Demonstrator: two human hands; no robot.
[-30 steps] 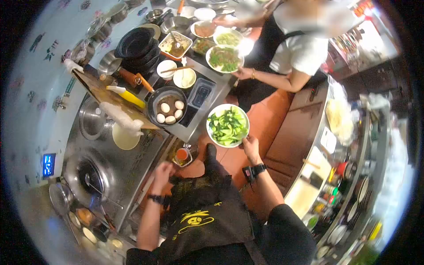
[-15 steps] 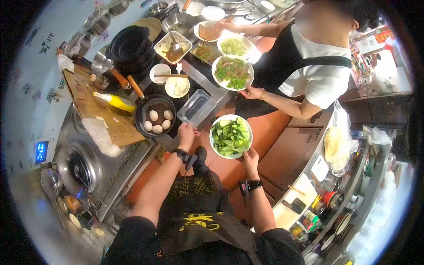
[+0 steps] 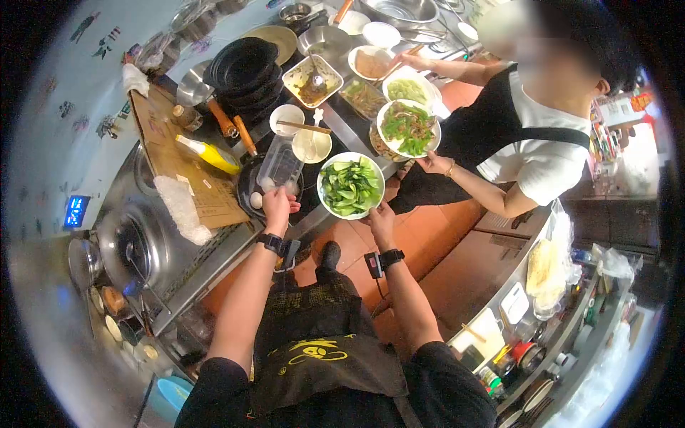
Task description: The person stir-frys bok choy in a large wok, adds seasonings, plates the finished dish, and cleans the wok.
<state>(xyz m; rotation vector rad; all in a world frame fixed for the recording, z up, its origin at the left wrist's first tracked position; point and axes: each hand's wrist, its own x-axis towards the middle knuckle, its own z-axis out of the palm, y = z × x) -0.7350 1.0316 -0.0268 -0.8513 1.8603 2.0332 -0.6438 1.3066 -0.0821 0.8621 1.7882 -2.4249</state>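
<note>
My left hand (image 3: 280,207) grips the near end of a clear plastic container (image 3: 280,162), which is tilted over a frying pan (image 3: 248,173). One egg (image 3: 256,200) shows beside my fingers; others are partly hidden behind the container. On the right, my right hand (image 3: 381,220) holds the near rim of a white bowl (image 3: 321,194) full of chopped leafy greens (image 3: 352,185). The bowl is held up at the counter's edge, just below a cream bowl with a spoon (image 3: 312,148).
A co-worker (image 3: 492,135) on the right holds a plate of green peppers and meat (image 3: 410,130) and chopsticks in the other hand. Stacked black pots (image 3: 242,68), a yellow bottle (image 3: 214,157) and cardboard (image 3: 168,160) stand left. A shelf with jars runs lower right.
My left hand has moved the clear container left, from beside the pan to over it. My right hand has brought the bowl of greens up and left, nearer the counter.
</note>
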